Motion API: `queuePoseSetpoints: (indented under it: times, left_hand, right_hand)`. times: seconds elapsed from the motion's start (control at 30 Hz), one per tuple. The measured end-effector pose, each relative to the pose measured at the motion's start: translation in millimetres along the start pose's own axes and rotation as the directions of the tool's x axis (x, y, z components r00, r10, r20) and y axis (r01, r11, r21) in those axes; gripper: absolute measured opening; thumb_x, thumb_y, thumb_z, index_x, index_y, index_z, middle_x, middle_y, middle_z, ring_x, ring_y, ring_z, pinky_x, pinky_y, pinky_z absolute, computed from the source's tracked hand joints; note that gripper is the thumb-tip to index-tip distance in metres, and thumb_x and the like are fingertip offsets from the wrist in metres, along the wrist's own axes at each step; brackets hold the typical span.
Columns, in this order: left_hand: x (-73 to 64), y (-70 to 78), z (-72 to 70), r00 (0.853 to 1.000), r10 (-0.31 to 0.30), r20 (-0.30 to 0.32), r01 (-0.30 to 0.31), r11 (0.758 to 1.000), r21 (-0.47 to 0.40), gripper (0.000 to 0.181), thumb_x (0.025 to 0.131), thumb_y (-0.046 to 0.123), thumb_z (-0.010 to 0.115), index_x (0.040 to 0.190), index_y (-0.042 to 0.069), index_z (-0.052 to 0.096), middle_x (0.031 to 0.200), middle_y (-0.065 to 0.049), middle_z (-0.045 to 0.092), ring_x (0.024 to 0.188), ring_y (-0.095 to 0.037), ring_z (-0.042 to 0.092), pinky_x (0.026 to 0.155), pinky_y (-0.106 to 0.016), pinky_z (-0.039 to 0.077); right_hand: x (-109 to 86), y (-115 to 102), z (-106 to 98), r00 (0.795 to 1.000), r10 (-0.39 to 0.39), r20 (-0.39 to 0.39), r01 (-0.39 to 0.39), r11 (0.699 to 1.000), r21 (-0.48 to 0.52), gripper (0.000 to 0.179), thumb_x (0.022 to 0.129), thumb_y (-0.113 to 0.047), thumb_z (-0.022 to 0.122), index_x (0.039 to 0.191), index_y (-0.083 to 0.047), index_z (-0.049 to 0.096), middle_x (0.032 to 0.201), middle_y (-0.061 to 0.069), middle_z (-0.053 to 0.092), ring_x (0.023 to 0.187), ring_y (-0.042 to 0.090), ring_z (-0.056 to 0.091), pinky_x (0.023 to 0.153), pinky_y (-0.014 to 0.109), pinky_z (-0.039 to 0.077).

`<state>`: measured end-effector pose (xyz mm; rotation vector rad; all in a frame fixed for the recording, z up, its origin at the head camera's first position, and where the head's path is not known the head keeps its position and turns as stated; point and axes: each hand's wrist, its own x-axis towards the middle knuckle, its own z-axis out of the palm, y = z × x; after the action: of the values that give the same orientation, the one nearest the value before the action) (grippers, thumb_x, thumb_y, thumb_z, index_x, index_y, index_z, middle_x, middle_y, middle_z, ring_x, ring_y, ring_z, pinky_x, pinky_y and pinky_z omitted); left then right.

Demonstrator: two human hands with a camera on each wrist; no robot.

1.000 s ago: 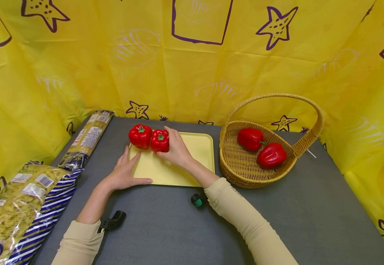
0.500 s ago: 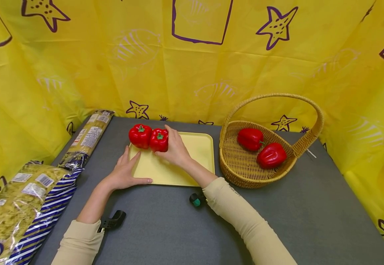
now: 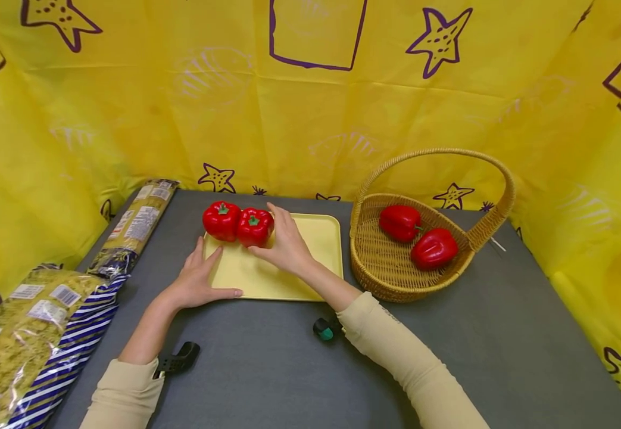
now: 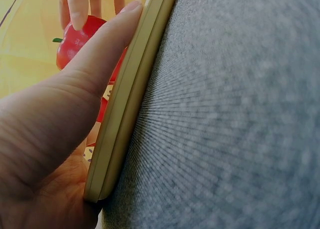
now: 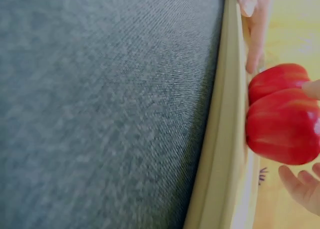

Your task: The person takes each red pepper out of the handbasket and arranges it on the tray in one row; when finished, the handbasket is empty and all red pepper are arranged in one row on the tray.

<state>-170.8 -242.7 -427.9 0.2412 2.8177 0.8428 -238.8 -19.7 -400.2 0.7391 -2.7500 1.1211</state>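
Observation:
Two red bell peppers stand side by side, stems up, at the back left of a pale yellow tray [image 3: 305,274]. My right hand [image 3: 287,244] is around the right-hand pepper [image 3: 255,227], its fingers parted. In the right wrist view, the lower fingers [image 5: 302,191] stand apart from the peppers, while another fingertip [image 5: 312,89] overlaps one. The other pepper [image 3: 221,221] touches its neighbour on the left. At the tray's front left corner rests my left hand [image 3: 196,279], fingers spread along the left side and thumb [image 4: 102,49] lying on the front rim.
Right of the tray stands a wicker basket [image 3: 380,262] with a tall handle, holding two more red peppers [image 3: 434,249]. Bags of pasta [image 3: 37,322] line the left side of the grey table [image 3: 267,369]. A yellow patterned curtain [image 3: 310,107] encloses the back and sides.
The right hand's fingers have loosened and drawn slightly right from the pepper, which stays beside the other one. The left hand keeps its place on the tray. The head view has shifted slightly.

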Motion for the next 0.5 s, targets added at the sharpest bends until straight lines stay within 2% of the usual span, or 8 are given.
queuePoseSetpoints:
  times: [0.33,0.5]
  left_hand:
    - [0.1,0.3,-1.0,1.0,-0.009,0.01,0.009,1.0,0.008,0.118,0.073,0.062,0.075,0.152,-0.004,0.019,0.155,-0.033,-0.016,0.138,-0.058,0.002,0.103,-0.074,0.016]
    - [-0.4,-0.1,-1.2,1.0,-0.002,0.001,0.002,1.0,0.017,0.118,0.073,0.062,0.076,0.152,-0.005,0.019,0.155,-0.033,-0.015,0.138,-0.058,0.002,0.103,-0.074,0.015]
  right_hand:
    - [-18.9,5,-24,0.999,-0.026,-0.021,0.026,1.0,0.013,0.092,0.08,-0.032,0.08,0.151,-0.007,0.027,0.151,0.01,0.033,0.139,0.025,0.032,0.112,0.04,0.03]
    - [-28.4,12,-32,0.999,-0.041,-0.033,0.042,0.998,0.038,0.09,0.081,-0.029,0.08,0.151,-0.007,0.028,0.15,0.012,0.034,0.137,0.025,0.033,0.109,0.041,0.034]
